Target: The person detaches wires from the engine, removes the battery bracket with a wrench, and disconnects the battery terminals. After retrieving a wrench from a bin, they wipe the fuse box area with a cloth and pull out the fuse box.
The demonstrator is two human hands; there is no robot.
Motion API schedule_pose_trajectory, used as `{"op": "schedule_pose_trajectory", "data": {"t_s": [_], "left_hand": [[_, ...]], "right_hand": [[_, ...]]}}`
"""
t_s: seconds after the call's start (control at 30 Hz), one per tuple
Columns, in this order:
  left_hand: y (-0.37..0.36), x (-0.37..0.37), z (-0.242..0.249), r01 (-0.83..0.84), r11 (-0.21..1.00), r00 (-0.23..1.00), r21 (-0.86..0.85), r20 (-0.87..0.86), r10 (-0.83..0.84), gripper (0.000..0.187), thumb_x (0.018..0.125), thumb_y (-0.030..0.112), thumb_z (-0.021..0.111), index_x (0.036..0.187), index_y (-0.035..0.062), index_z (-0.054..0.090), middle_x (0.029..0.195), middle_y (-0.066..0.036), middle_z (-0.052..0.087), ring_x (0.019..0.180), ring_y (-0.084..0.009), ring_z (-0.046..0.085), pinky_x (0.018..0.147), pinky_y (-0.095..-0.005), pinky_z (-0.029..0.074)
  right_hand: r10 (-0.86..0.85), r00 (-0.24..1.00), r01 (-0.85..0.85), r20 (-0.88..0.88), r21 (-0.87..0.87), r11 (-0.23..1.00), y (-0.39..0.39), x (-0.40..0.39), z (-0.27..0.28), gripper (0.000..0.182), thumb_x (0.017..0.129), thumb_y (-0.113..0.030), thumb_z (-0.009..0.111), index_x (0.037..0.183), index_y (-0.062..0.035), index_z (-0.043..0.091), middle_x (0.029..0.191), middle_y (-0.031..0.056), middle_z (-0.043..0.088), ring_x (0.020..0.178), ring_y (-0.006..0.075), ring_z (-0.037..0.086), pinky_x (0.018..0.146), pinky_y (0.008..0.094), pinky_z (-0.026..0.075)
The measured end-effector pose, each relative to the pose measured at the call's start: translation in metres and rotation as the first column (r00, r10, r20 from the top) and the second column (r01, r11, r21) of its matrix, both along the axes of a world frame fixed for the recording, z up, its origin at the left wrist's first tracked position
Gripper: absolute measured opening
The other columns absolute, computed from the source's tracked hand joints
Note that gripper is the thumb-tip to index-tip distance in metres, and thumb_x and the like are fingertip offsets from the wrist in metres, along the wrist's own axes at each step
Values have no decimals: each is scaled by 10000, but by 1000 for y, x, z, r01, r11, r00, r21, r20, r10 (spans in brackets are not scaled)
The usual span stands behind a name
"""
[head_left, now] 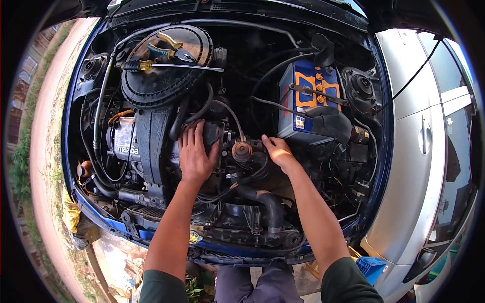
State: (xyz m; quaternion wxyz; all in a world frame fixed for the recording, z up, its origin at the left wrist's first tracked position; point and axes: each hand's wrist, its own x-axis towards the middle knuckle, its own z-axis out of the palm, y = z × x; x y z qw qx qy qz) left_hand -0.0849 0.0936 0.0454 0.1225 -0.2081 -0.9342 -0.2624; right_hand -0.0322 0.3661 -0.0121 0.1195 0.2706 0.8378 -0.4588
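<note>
My left hand lies on the engine, its fingers stretched forward and the thumb out to the right, against a dark block at the end of the valve cover. To its right sits a round brownish metal part with a thin hose rising from it. My right hand reaches down on the far side of that part, thumb on top. The other fingers of the right hand are mostly hidden below, so I cannot tell what they grip.
Pliers and a long screwdriver lie on the round air cleaner lid. A blue and orange battery stands at the right. A thick radiator hose runs in front. A silver car is parked alongside.
</note>
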Motion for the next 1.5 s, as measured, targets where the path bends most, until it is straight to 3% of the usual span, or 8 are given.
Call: {"op": "schedule_pose_trajectory", "data": {"t_s": [0.07,0.2,0.43,0.8,0.93,1.17,1.37,1.5], "left_hand": [[0,1,1,0,1000,1000,1,4,0,720,895,246,758,1508,10,464,1448,-210,558,1386,-420,491,1225,-535,326],[2,1,4,9,1000,1000,17,1,-9,688,924,235,743,1513,5,472,1441,-256,559,1368,-461,501,1201,-539,340],[4,1,2,-8,1000,1000,-26,7,8,701,911,250,726,1507,-14,468,1460,-216,560,1384,-430,498,1216,-533,327],[6,1,1,7,998,1000,-58,-8,-7,717,916,262,714,1523,-18,454,1467,-233,559,1408,-432,481,1221,-544,315],[4,0,2,0,999,1000,-39,5,0,723,905,250,727,1521,-18,458,1466,-240,559,1404,-436,483,1221,-548,316],[-17,0,17,151,987,975,59,154,-159,902,841,118,818,1611,18,360,1583,-251,417,1450,-479,425,1228,-543,335],[-16,-74,116,516,856,855,-17,-59,-516,280,840,22,767,1113,10,707,1179,-168,712,1086,-383,691,941,-462,561],[28,-172,168,505,841,843,-194,-100,-529,78,923,-13,713,1001,-20,705,1074,-159,727,1018,-353,700,900,-440,564]], "right_hand": [[-1,1000,-3,-14,-276,961,11,4,-18,577,1100,-534,563,1011,21,692,838,95,681,787,248,622,797,426,506],[14,998,15,56,-496,868,21,6,-9,570,1111,-529,552,1059,20,700,869,49,669,823,190,612,803,419,507],[293,943,-306,-160,-69,949,21,-2,-5,498,1112,-444,550,1131,38,673,1064,305,695,1053,510,641,879,458,523],[276,949,-289,-150,-68,955,18,1,4,518,1100,-456,568,977,44,623,933,288,683,956,508,654,805,495,513],[103,985,-92,-142,83,992,-4,13,27,533,1106,-455,573,901,37,586,786,296,643,826,515,653,747,526,505],[94,905,-105,-414,-4,994,-38,-32,129,401,1101,-320,642,922,33,580,620,145,531,561,204,458,583,367,403],[-270,750,107,-604,-291,951,-38,-160,118,246,1078,-215,627,1011,20,665,772,106,659,682,191,616,689,351,504],[-499,761,267,-414,-501,823,-33,-252,82,200,1020,-185,665,1078,-1,715,949,150,759,899,263,745,837,377,569]]}}
